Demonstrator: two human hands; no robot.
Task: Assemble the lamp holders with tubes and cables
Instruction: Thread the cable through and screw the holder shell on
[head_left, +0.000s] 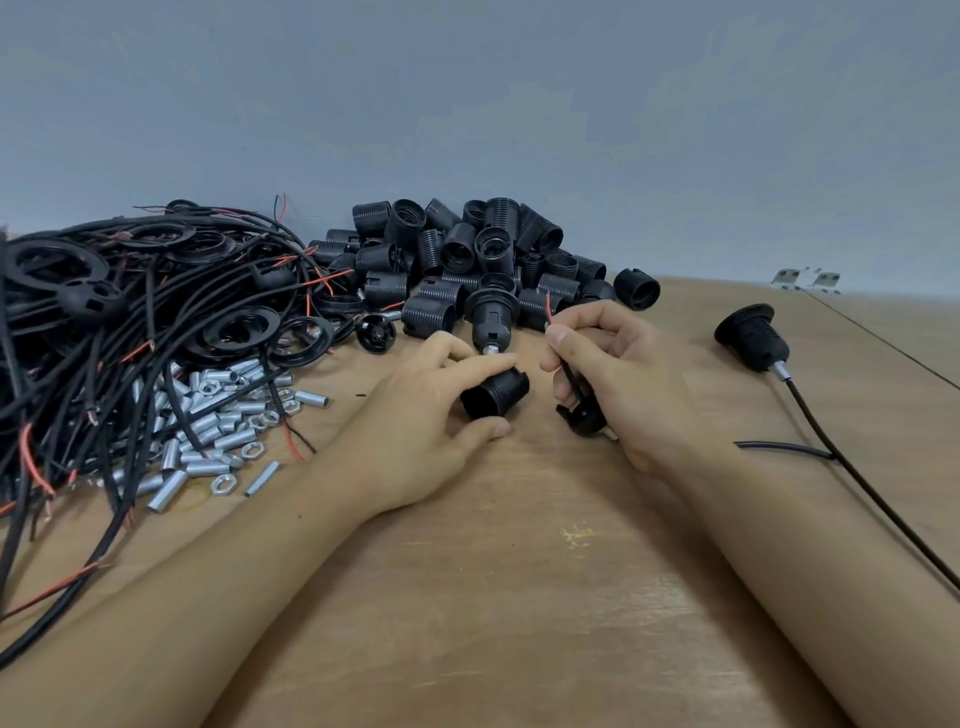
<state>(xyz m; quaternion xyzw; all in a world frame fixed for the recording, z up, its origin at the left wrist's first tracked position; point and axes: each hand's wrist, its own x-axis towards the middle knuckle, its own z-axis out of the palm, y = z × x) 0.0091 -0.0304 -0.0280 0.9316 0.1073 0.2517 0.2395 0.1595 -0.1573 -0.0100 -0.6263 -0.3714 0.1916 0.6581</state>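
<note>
My left hand (441, 410) grips a black threaded lamp holder shell (494, 396) lying on its side on the wooden table (519, 571). My right hand (613, 374) pinches a black cable (567, 371) with a red wire end (549, 310) sticking up, and a black holder cap (584, 418) hangs on the cable under my palm. Just behind my hands an assembled holder with a ring and a metal tube (488, 317) stands on the table.
A pile of black holder shells (478, 254) lies at the back centre. Tangled black and red cables with rings (130, 301) fill the left. Metal tubes and nuts (218, 426) lie scattered left of my arm. A finished holder with cable (753, 338) rests at the right.
</note>
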